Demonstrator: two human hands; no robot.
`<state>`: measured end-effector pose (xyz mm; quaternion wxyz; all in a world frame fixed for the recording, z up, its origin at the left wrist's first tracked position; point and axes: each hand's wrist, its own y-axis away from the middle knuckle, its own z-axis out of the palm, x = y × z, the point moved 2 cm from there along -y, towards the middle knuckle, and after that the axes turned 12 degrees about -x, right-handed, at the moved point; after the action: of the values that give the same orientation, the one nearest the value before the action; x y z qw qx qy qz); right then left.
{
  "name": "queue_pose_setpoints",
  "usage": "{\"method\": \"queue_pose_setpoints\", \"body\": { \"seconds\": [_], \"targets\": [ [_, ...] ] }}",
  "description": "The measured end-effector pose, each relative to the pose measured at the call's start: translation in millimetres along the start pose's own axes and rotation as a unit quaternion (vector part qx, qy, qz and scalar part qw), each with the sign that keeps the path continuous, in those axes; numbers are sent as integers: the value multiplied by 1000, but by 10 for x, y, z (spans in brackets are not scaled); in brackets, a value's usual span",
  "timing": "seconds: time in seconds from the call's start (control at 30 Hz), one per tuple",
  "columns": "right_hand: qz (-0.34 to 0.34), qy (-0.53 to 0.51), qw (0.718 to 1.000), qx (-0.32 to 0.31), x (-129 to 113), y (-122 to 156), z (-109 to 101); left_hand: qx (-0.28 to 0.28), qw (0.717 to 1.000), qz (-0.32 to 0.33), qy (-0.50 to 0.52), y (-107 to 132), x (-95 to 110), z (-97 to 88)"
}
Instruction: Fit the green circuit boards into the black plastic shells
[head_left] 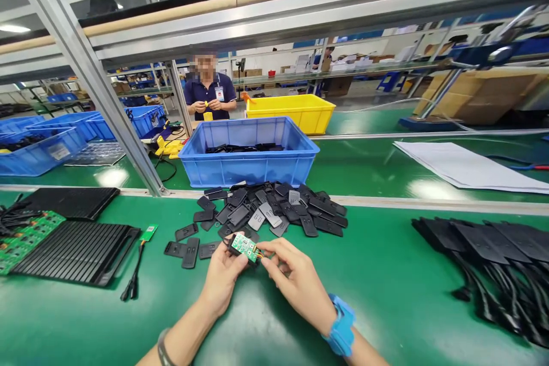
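Board point(245, 246): small, green, held just above the desk point(377, 286), directly in front of the pile point(274, 211) of black shells and close to its near edge. A dark part point(253, 259) shows under and around the board; whether the board is seated in it cannot be told.

Left hand point(222, 280): fingers pinch the board's left end, thumb on top. Right hand point(295, 280): thumb and forefinger pressed on the right end, where short orange-red leads show. Blue wristband point(342, 326) on the right wrist, thin band point(163, 349) on the left.

Progress, as a judgement: one unit is in hand and not closed up. No finished units can be made out near the pile, and the pile itself is large, so most of the work looks undone.

Around the pile:
- Left of it, a few loose shells point(187, 249) lie flat and apart.
- Further left, a lead point(137, 266) with a small green board at its end.
- Beyond that, a ribbed black tray point(72, 251) with a green panel point(26, 237) at its far left edge; a second tray point(71, 201) behind.
- Behind the pile, touching or nearly so, a blue bin point(249, 154) with more black parts inside.
- Behind the bin, a yellow bin point(291, 111) and a co-worker point(209, 94) in a dark shirt handling something small and yellow.
- Right of the pile, well apart, a heap of black cables point(493, 263); behind those, white sheets point(467, 168).
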<state>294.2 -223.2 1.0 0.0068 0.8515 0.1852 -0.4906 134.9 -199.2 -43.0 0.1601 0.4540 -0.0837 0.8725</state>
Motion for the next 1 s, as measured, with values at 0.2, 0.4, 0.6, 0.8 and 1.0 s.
{"method": "queue_pose_setpoints", "body": {
  "seconds": [0.2, 0.4, 0.6, 0.8, 1.0],
  "targets": [
    [-16, 5, 1000, -14, -3, -9, -3, -39, 999, -26, 15, 19, 61, 56],
    [-43, 44, 998, 11, 20, 0, 43, -48, 998, -30, 14, 39, 34, 76],
    [-73, 65, 995, 15, 82, 12, 226, 33, 999, -18, 4, 33, -30, 59],
    [36, 38, 999, -3, 147, -10, 234, 48, 998, -4, -39, 24, 18, 30],
    [45, 48, 995, -80, 106, -49, 207, 34, 997, 3, -72, 35, 55, 26]
  ]
}}
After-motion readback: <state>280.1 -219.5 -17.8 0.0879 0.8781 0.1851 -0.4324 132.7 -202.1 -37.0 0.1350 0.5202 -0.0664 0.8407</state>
